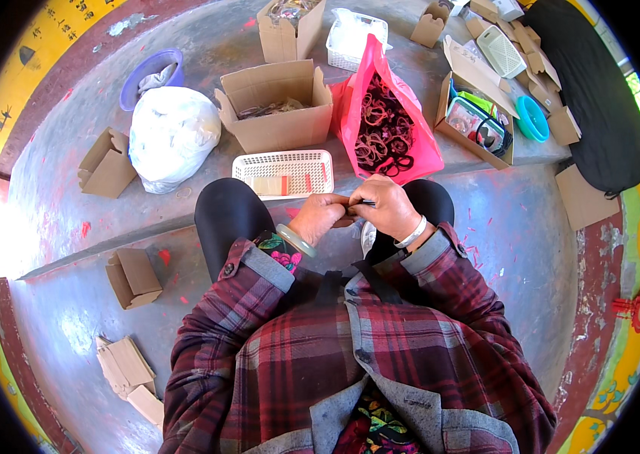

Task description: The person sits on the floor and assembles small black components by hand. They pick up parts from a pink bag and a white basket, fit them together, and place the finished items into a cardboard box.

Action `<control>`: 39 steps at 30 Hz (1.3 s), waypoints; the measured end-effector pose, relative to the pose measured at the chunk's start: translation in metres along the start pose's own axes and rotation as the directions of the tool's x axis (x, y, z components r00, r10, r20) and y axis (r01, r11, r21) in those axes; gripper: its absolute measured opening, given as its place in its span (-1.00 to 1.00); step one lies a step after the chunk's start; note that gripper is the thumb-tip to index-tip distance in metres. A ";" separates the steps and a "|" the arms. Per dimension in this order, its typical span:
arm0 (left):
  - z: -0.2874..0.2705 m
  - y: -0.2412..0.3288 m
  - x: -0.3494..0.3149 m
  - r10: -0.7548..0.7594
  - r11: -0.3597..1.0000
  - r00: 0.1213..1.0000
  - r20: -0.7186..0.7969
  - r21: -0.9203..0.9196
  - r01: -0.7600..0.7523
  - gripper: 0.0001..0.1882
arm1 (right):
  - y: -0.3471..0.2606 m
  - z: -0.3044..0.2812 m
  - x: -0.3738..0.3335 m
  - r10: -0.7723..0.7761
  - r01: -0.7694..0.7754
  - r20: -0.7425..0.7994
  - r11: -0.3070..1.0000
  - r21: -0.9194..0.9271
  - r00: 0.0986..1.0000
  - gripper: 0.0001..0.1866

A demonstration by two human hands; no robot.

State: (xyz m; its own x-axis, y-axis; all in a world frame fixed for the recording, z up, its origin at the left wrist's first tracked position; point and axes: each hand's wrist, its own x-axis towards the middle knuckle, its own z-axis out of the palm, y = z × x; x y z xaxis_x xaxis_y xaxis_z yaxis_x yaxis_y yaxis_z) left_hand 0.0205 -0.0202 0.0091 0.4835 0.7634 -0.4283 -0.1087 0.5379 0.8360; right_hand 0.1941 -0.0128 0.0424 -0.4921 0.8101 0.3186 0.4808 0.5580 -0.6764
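The left hand (321, 216) and right hand (385, 206) are pinching a small dark item (368, 203) between the knees (231, 208). Beyond, a white basket (253, 163) is lying left, a pink bag (424, 151) is holding dark loops (384, 125) right, and a cardboard box (281, 130) is standing farther off.

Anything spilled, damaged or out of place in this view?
Red bits dot the floor on both sides, scattered like litter or paint marks; can't tell which. Flattened cardboard lies loose at lower left, unlike the open box above. The dark-red band at right looks patchy, as if worn. Nothing odd shows at the left hand or right hand.
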 end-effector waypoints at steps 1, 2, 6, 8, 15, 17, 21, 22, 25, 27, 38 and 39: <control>0.000 -0.001 0.001 -0.004 1.000 1.000 0.006 0.011 0.004 -0.71 | 0.000 -0.001 0.000 0.034 -0.035 0.022 0.999 0.022 0.999 -0.92; 0.000 -0.002 0.001 -0.007 1.000 1.000 0.012 0.023 0.007 -0.70 | 0.001 -0.002 0.000 0.034 -0.035 0.037 0.999 0.031 0.999 -0.92; -0.003 -0.007 0.004 -0.003 1.000 0.999 0.047 -0.005 0.003 -0.69 | 0.006 -0.005 -0.001 0.026 -0.034 0.100 0.996 0.078 0.995 -0.92; -0.003 -0.005 0.003 -0.014 1.000 0.996 0.085 -0.012 0.015 -0.68 | 0.007 -0.006 -0.003 0.054 -0.067 0.135 0.993 0.098 0.989 -0.90; 0.001 -0.009 0.006 -0.017 0.995 0.989 0.145 0.098 0.003 -0.61 | 0.008 -0.005 -0.004 0.127 -0.148 0.244 0.986 0.071 0.961 -0.87; 0.001 -0.008 0.006 0.008 0.984 0.987 0.162 0.172 -0.036 -0.58 | 0.009 -0.002 -0.006 0.162 -0.198 0.257 0.973 0.119 0.953 -0.85; 0.000 -0.013 0.009 0.082 0.992 0.988 0.129 0.083 -0.093 -0.42 | 0.009 0.001 -0.007 0.324 -0.371 0.239 0.909 0.190 0.915 -0.80; 0.000 -0.013 0.009 0.099 0.989 0.989 0.109 0.097 -0.110 -0.37 | 0.009 0.001 -0.007 0.378 -0.422 0.231 0.888 0.183 0.896 -0.78; -0.003 -0.019 0.007 0.166 0.950 0.982 0.091 0.251 -0.184 -0.26 | 0.006 -0.004 -0.002 0.259 -0.289 0.206 0.949 0.129 0.944 -0.74; -0.004 -0.020 0.006 0.217 0.905 0.972 0.091 0.354 -0.236 -0.22 | 0.015 -0.004 -0.002 0.174 -0.219 0.282 0.966 0.138 0.944 -0.75; 0.005 -0.011 0.003 0.325 0.899 0.946 0.003 0.310 -0.310 -0.33 | 0.019 -0.008 -0.006 0.538 -0.640 0.350 0.608 0.470 0.767 -0.78; -0.001 -0.016 0.008 0.333 0.906 0.943 0.021 0.271 -0.326 -0.36 | 0.018 -0.008 -0.006 0.577 -0.642 0.311 0.555 0.528 0.755 -0.78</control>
State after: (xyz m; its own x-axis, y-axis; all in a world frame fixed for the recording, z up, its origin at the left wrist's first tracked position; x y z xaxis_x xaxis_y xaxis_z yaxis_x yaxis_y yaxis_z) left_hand 0.0255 -0.0225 -0.0081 0.4382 0.8910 -0.1185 -0.0202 0.1416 0.9897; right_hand 0.2117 -0.0059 0.0333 -0.3200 0.8777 -0.3567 0.1998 -0.3055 -0.9310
